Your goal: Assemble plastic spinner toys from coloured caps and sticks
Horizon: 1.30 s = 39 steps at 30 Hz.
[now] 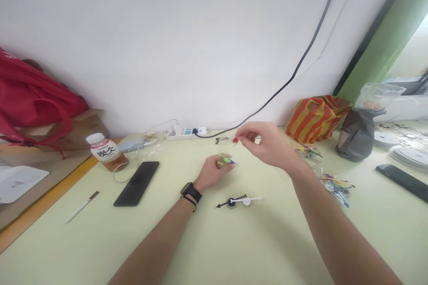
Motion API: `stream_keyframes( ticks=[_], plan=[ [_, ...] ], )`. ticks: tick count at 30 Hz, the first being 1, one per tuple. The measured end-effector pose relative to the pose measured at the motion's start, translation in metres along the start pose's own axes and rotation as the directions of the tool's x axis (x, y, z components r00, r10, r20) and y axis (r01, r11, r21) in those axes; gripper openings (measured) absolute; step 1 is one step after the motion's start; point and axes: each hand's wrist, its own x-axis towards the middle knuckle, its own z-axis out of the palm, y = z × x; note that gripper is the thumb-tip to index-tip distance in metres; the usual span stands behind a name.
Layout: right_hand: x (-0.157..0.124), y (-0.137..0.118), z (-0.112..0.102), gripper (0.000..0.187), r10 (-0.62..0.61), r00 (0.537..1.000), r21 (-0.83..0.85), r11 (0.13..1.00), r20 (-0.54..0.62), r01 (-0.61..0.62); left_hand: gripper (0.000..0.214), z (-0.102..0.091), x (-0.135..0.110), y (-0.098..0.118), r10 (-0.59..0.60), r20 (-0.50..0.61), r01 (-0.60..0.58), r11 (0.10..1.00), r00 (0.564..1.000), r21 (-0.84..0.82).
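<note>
My left hand (214, 171), with a black watch on its wrist, is closed round a small clear bag (226, 160) that has green, yellow and blue pieces in it. Raised a little above and to the right, my right hand (262, 142) pinches a small red plastic piece (235, 141) between thumb and fingertips. Its exact shape is partly hidden by the fingers. Nearer to me on the table lie a black clock hand (230, 202) and a white clock hand (247, 200), overlapping each other.
A black phone (137, 184), a white pen (82, 207) and a drink bottle (106, 152) stand or lie left. A power strip (186, 132) and glasses (221, 140) are near the wall. Bags of coloured pieces (336, 185), a striped bag (316, 120) and another phone (403, 181) are right.
</note>
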Motion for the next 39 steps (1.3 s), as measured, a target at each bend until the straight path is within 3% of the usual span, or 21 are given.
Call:
stream_keyframes(
  ticks=[3, 6, 17, 25, 28, 31, 35, 37, 39],
  plan=[
    [-0.001, -0.007, -0.004, 0.015, -0.033, 0.982, 0.015, 0.999, -0.185, 0.036, 0.045, 0.000, 0.001, -0.002, 0.007, -0.010, -0.007, 1.000, 1.000, 0.030],
    [-0.001, -0.008, -0.006, 0.014, -0.033, 0.965, 0.037, 0.998, -0.259, 0.044, 0.043, 0.000, 0.001, -0.002, 0.019, 0.004, -0.019, 0.999, 1.000, 0.043],
    [0.004, 0.015, 0.022, 0.014, -0.057, 0.983, 0.007, 0.998, -0.176, 0.060, 0.045, 0.001, 0.002, 0.000, -0.003, 0.009, 0.003, 0.999, 1.000, 0.046],
    [0.004, 0.031, 0.038, 0.020, 0.002, 0.997, -0.277, 0.961, -0.082, -0.025, 0.048, 0.002, -0.002, 0.004, -0.008, -0.003, 0.008, 1.000, 1.000, -0.030],
    [0.005, 0.032, 0.041, 0.017, 0.011, 1.000, -0.355, 0.935, 0.001, -0.010, 0.046, 0.002, -0.002, 0.007, 0.009, 0.000, -0.009, 1.000, 1.000, -0.027],
    [0.005, 0.030, 0.040, 0.014, 0.002, 0.996, -0.310, 0.951, 0.085, 0.024, 0.037, 0.002, -0.002, 0.011, 0.037, 0.039, -0.035, 0.998, 0.999, -0.053],
    [0.005, 0.024, 0.030, 0.012, 0.023, 0.999, -0.200, 0.980, 0.040, -0.014, 0.031, 0.001, -0.001, 0.012, 0.046, 0.096, -0.029, 0.985, 0.994, -0.170],
    [0.005, 0.019, 0.023, 0.013, 0.036, 0.999, -0.155, 0.987, 0.036, -0.030, 0.034, -0.002, 0.001, 0.010, 0.001, 0.067, 0.015, 0.970, 0.998, -0.241],
    [0.003, 0.017, 0.019, 0.016, 0.050, 0.993, -0.114, 0.993, 0.103, -0.039, 0.038, -0.007, 0.004, 0.006, -0.082, -0.020, 0.071, 0.941, 0.996, -0.332]
  ],
)
